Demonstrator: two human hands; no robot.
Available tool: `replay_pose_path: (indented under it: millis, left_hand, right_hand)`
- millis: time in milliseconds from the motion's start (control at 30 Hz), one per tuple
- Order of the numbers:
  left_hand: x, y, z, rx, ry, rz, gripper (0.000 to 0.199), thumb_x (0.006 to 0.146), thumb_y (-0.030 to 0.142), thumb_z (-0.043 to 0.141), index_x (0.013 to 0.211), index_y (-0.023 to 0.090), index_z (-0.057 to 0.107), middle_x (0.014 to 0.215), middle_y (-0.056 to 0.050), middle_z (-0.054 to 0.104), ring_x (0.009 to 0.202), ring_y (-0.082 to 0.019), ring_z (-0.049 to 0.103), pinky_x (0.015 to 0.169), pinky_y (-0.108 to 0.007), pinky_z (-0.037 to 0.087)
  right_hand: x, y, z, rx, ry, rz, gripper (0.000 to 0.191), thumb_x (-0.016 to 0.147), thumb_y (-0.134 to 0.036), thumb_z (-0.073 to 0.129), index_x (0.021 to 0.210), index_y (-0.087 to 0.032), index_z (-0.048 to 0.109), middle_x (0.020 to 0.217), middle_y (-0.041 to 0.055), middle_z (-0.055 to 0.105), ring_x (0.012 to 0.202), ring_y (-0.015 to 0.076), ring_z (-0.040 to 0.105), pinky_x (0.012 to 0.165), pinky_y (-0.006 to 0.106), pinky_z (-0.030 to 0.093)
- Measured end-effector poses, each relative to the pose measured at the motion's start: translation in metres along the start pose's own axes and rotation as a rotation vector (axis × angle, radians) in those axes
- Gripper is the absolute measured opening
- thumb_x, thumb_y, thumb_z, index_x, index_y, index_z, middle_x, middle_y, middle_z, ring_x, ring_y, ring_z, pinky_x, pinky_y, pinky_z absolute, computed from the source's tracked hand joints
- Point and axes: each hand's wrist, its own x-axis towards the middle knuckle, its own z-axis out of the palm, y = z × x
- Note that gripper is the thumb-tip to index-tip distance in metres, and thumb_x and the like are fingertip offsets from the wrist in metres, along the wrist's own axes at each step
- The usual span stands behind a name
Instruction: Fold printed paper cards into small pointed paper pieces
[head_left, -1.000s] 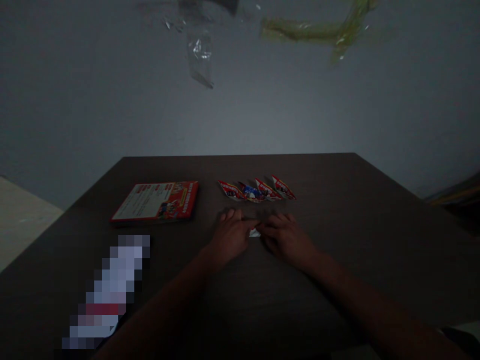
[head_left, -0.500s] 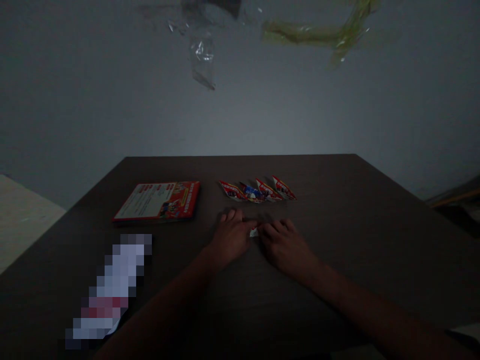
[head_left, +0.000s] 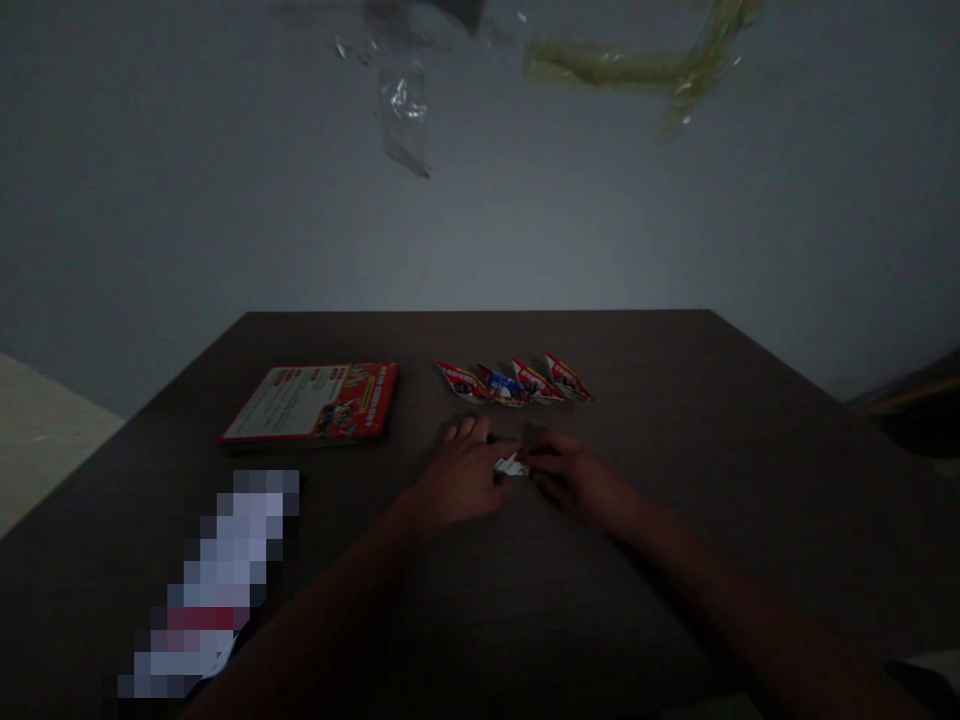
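Note:
Between my hands on the table lies a small piece of folded paper (head_left: 511, 465), white with a little red showing. My left hand (head_left: 461, 478) rests on the tabletop, its thumb and forefinger pressed on the paper's left part. The fingers of my right hand (head_left: 581, 480) pinch the paper's right end, and they hide part of it. Just beyond my hands, several folded paper diamonds stand in a row: a red one (head_left: 461, 382) at the left, a blue one (head_left: 502, 385) beside it, and red ones (head_left: 568, 378) to the right.
A flat red and white printed booklet or stack of sheets (head_left: 315, 402) lies at the left of the dark wooden table (head_left: 675, 400). Nearer me on the left is a blurred-out, phone-like object (head_left: 225, 570). A wall with tape strips (head_left: 607, 65) stands behind the table.
My right hand has shifted slightly right and its fingers have lifted, so more of the white paper shows. My left hand stays nearly in place. The view has shifted a little.

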Motion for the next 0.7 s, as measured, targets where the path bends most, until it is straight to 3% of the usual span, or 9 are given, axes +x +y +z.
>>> replay_pose_path:
  millis: [233,500,700]
  left_hand:
    - [0.0017,-0.0016,0.0041,-0.032,0.035,0.050,0.045,0.074,0.032,0.060,0.119,0.026,0.054,0.109,-0.006,0.049,0.105,-0.025,0.041,0.091,-0.038,0.034]
    - [0.0056,-0.0017,0.0084,0.048,0.063,0.090,0.025,0.092,0.029,0.039,0.104,0.023,0.060,0.098,-0.004,0.053,0.096,-0.020,0.047,0.084,-0.034,0.038]
    - [0.0056,0.0008,0.0089,0.091,0.085,0.194,0.024,0.093,0.025,0.038,0.087,0.018,0.060,0.089,-0.004,0.057,0.087,-0.018,0.049,0.075,-0.031,0.040]
  right_hand:
    - [0.0038,0.0063,0.0033,0.126,0.044,0.029,0.025,0.088,-0.018,0.049,0.109,-0.021,0.064,0.104,0.0073,0.063,0.095,0.0156,0.059,0.084,0.029,0.047]
    - [0.0034,0.0043,0.0003,0.122,0.124,0.044,0.020,0.089,-0.023,0.050,0.102,-0.019,0.066,0.097,0.0063,0.065,0.090,0.0157,0.060,0.082,0.029,0.048]
    - [0.0019,0.0097,0.0030,0.071,0.228,-0.108,0.017,0.087,-0.025,0.054,0.098,-0.019,0.066,0.092,0.0079,0.066,0.086,0.0186,0.059,0.076,0.033,0.049]
